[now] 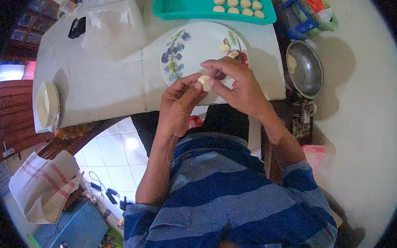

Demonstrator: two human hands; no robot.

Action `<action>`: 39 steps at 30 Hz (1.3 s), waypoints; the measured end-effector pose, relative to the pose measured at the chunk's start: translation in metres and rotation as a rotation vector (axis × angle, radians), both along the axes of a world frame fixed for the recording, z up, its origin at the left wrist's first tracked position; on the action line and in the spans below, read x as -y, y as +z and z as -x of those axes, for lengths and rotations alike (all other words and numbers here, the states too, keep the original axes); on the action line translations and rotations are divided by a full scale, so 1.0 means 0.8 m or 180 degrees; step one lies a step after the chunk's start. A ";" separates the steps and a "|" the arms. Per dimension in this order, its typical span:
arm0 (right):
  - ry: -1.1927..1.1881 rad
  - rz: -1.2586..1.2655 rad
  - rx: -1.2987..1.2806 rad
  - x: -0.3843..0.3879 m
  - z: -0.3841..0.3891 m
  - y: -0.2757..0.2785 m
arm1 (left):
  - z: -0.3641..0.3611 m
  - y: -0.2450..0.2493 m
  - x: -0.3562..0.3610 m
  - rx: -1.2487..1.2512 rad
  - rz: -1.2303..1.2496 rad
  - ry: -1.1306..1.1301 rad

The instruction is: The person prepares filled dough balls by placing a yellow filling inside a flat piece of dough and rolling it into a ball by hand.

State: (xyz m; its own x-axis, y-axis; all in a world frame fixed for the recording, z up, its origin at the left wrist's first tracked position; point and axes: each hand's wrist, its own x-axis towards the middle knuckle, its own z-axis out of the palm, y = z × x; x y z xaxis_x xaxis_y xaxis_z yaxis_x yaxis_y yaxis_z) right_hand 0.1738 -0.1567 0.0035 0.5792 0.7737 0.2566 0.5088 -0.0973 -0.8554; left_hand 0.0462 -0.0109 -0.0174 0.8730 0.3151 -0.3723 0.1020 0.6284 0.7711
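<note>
A small piece of pale dough (204,83) is pinched between the thumb and fingers of my left hand (182,99), above the near edge of a flowered white plate (203,43). My right hand (237,86) touches the dough from the other side with its thumb, its index finger curved over the plate. Two small pale dough bits (229,51) lie on the plate's right side. Beyond the plate, a teal tray (183,6) holds several round dough pieces (232,2) in rows.
A clear plastic bag (112,27) lies at the table's back left, and a round cream container (48,105) at its left end. To the right are a metal bowl (305,69) and a blue-and-green bag (303,17). A cloth (44,186) hangs at lower left.
</note>
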 end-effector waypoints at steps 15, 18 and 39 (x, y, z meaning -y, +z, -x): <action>0.0067 0.0007 0.0085 0.007 0.002 0.012 | 0.004 -0.002 -0.005 0.0112 0.0510 -0.0020; -0.0129 -0.0267 0.1061 0.012 0.003 0.016 | 0.004 0.004 -0.005 0.0209 0.0660 0.0069; 0.0141 0.0019 0.0714 0.016 0.019 -0.002 | 0.000 0.011 -0.004 0.0007 -0.0049 -0.0243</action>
State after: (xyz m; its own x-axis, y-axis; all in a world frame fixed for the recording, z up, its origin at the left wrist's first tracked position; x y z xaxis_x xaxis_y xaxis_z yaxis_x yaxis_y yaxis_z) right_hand 0.1584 -0.1693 0.0022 0.4736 0.7991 0.3703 0.6901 -0.0755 -0.7198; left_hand 0.0463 -0.0074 -0.0088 0.8954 0.2535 -0.3661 0.1475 0.6069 0.7810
